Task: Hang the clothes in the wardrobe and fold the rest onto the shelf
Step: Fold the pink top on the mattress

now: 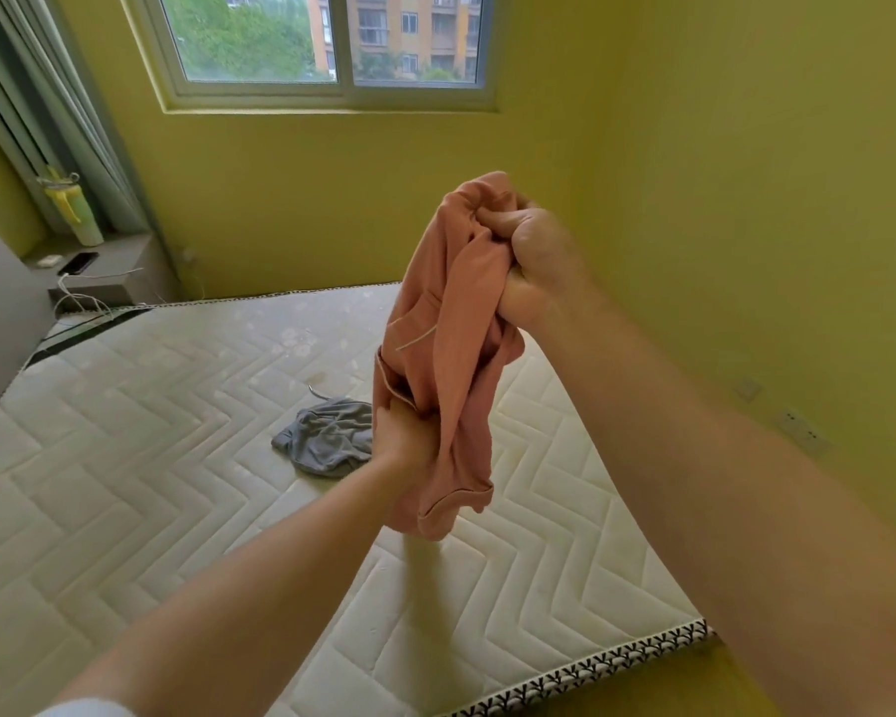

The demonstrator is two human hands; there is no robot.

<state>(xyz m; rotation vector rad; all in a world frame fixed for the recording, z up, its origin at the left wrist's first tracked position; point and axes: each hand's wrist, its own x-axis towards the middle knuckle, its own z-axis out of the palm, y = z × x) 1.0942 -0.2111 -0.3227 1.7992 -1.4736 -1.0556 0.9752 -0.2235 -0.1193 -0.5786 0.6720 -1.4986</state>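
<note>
Mid-frame, right hand (531,251) fists the top of a bunched salmon-pink soft cotton garment with pale piping (451,354), fingers curled tight into the cloth. Left hand (402,437) grips it lower down, fingers wrapped in the fabric. The garment hangs clear above the white quilted chevron mattress (151,458). A crumpled grey fabric garment (327,437) lies on the mattress just left of centre. No wardrobe or shelf in view; nothing visibly hung or folded, so probably early, both pieces left.
</note>
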